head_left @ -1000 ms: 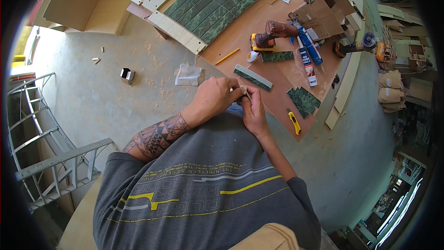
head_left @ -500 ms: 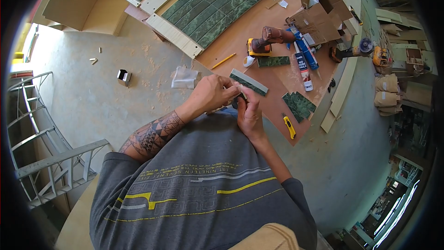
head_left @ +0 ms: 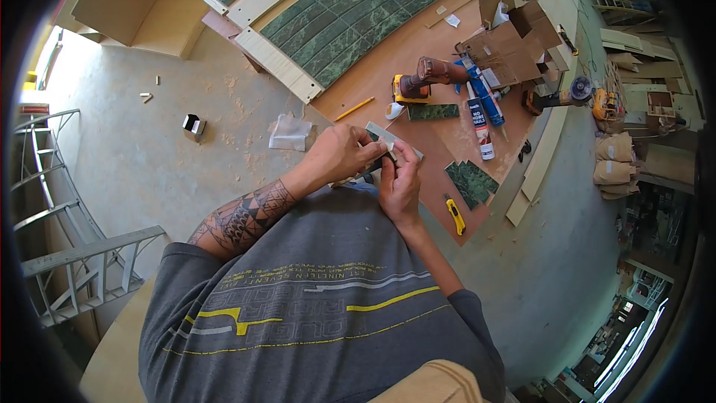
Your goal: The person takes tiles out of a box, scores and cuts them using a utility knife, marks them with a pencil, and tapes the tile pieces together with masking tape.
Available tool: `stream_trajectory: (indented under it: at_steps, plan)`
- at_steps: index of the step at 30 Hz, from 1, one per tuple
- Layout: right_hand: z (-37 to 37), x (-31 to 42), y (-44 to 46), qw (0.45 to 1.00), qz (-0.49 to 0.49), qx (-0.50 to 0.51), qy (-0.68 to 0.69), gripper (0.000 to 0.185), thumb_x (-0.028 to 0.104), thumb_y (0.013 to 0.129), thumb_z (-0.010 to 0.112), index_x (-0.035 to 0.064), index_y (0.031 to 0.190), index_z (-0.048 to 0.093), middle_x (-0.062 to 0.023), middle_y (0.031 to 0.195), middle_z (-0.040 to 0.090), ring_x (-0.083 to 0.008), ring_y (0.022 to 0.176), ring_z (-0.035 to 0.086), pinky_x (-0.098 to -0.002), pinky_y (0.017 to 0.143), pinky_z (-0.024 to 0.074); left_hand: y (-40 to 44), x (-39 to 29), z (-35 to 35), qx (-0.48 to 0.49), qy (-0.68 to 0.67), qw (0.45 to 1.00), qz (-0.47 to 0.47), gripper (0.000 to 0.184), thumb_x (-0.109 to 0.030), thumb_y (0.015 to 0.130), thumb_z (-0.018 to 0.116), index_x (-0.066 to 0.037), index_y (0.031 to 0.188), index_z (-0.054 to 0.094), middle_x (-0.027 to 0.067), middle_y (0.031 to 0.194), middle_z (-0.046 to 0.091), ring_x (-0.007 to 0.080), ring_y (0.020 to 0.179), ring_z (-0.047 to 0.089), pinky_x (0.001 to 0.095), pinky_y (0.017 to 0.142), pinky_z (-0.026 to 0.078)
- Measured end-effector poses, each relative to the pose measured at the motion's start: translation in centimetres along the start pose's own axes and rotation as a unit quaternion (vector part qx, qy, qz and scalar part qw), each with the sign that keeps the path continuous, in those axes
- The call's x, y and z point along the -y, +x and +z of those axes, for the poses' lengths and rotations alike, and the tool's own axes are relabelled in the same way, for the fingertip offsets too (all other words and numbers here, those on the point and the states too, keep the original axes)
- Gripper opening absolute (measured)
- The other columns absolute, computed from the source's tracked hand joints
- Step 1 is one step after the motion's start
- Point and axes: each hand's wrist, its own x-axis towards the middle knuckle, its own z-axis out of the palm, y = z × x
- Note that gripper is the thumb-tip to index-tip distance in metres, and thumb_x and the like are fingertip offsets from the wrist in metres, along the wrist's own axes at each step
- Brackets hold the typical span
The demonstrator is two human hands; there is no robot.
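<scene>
My left hand (head_left: 344,153), on the tattooed arm, is closed in a pinch in front of my shirt. Close against it, my right hand (head_left: 400,183) has its thumb and fingers bent together. Between their fingertips shows a small whitish piece (head_left: 388,146), too small to identify. Something dark sits under the fingers, mostly hidden. Just beyond the hands lies a green marble-look strip (head_left: 374,129) with a pale grey edge, partly covered by them. A yellow utility knife (head_left: 455,214) and a cut green tile piece (head_left: 472,184) rest on the board to the right.
On the brown board (head_left: 440,151) are a pencil (head_left: 354,109), a cordless drill (head_left: 418,86), an adhesive tube (head_left: 481,123), a blue caulking gun (head_left: 488,97) and a cardboard box (head_left: 507,48). A green tiled panel (head_left: 358,19) lies beyond. A ladder (head_left: 82,269) stands left.
My hands stay together at nearly the same spot, with the right fingers shifted slightly. The view has moved a little, so the bench things appear further left and slightly lower.
</scene>
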Motion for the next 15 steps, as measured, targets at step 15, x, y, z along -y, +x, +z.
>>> stream_trajectory:
  at_steps: [15]
  plan:
    - [-1.6, 0.4, 1.2, 0.984, -0.113, -0.018, -0.14, 0.038, -0.002, 0.103, 0.059, -0.0022, 0.141, 0.058, -0.0242, 0.124, 0.071, -0.0392, 0.108, 0.073, -0.0424, 0.089, 0.058, 0.8, -1.4, -0.1, 0.014, 0.008, 0.999, 0.032, 0.045, -0.037, 0.106, 0.057, 0.003, 0.093, 0.074, 0.0121, 0.065, 0.07, 0.0195, 0.06, 0.072, 0.0353, 0.057, 0.055]
